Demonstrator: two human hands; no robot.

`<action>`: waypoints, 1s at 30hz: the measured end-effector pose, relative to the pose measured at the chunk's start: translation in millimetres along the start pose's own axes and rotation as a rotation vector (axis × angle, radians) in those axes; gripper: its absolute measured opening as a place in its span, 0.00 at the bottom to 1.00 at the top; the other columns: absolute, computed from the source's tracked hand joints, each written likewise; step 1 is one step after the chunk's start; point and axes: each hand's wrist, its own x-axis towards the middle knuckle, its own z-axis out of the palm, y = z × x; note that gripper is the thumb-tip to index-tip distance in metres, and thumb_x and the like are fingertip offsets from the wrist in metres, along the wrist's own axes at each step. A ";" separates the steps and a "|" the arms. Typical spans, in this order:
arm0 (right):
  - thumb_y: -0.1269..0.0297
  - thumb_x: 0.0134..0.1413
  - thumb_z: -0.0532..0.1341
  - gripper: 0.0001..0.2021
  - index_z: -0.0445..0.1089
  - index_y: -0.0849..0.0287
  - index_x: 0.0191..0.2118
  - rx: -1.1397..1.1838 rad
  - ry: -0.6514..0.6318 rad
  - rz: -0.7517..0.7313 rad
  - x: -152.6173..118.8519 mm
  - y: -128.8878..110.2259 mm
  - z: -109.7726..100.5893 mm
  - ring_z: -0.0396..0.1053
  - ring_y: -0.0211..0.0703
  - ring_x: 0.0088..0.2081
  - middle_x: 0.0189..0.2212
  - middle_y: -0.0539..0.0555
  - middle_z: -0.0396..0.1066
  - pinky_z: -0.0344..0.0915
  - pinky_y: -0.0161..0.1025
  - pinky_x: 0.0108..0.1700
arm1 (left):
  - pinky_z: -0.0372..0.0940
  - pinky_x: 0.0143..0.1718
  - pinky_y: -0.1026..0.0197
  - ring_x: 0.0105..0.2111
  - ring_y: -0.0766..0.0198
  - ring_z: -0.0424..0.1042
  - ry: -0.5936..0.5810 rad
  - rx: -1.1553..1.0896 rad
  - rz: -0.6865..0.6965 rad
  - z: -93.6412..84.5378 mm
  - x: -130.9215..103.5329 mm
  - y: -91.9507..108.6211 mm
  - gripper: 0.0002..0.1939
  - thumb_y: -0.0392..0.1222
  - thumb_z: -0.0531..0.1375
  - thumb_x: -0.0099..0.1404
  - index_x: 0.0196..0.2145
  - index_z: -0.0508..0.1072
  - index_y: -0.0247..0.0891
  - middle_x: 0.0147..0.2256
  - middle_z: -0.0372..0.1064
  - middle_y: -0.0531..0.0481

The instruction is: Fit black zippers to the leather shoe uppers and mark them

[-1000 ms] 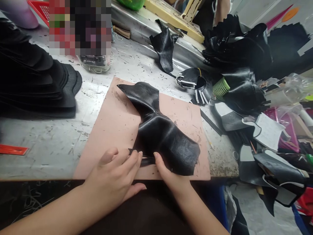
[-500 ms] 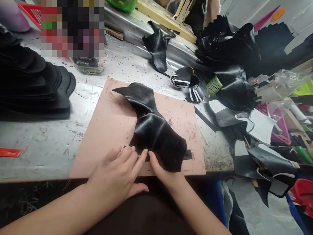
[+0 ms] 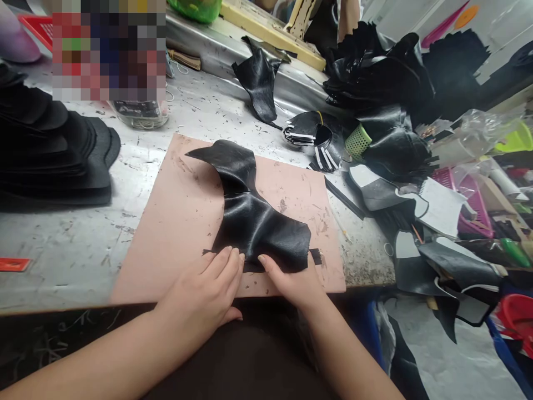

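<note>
A black leather piece (image 3: 254, 222), seamed across its middle, lies on a pinkish board (image 3: 166, 233) close to the bench's front edge. Flat, stretched fingers of my left hand (image 3: 204, 289) press on its near left edge. At the near right, my right hand (image 3: 291, 280) grips the leather, thumb on top and the other fingers hidden beneath it. A dark strip (image 3: 317, 256) runs along the near edge, mostly covered by the leather and my hands. The leather's far end narrows to a point toward the left.
A stack of black pieces (image 3: 58, 150) stands at the left, near an orange strip (image 3: 14, 264). Behind the board are a clear container (image 3: 141, 114) and another leather piece (image 3: 260, 83). Bundled pieces (image 3: 312, 136), a green perforated cup (image 3: 358, 143) and cut parts (image 3: 375, 189) crowd the right.
My left fingers have drawn together and shifted left along the near edge. The leather's near right end has moved up from the board's front edge, with my right hand holding it.
</note>
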 end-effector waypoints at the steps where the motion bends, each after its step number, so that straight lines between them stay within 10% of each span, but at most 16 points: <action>1: 0.63 0.45 0.62 0.12 0.71 0.59 0.38 0.005 0.001 0.017 1.5 1.1 -0.2 0.72 0.48 0.39 0.35 0.56 0.75 0.70 0.43 0.44 | 0.59 0.45 0.54 0.46 0.49 0.66 -0.013 0.004 0.002 0.1 0.2 0.4 0.31 0.54 0.64 0.50 0.45 0.71 0.26 0.46 0.70 0.35; 21: 0.62 0.46 0.60 0.10 0.69 0.58 0.37 -0.167 -0.085 0.005 8.6 0.3 -3.3 0.72 0.49 0.37 0.33 0.55 0.73 0.69 0.44 0.39 | 0.56 0.45 0.52 0.46 0.49 0.66 -0.042 0.027 -0.015 2.9 1.6 1.1 0.34 0.57 0.60 0.54 0.51 0.67 0.29 0.45 0.70 0.37; 30: 0.58 0.37 0.66 0.23 0.67 0.55 0.43 -0.247 0.095 0.012 7.6 0.4 -10.8 0.71 0.50 0.37 0.36 0.54 0.71 0.69 0.45 0.37 | 0.56 0.48 0.54 0.47 0.49 0.65 -0.047 -0.061 0.003 2.0 9.5 3.7 0.35 0.60 0.59 0.53 0.50 0.69 0.29 0.48 0.68 0.35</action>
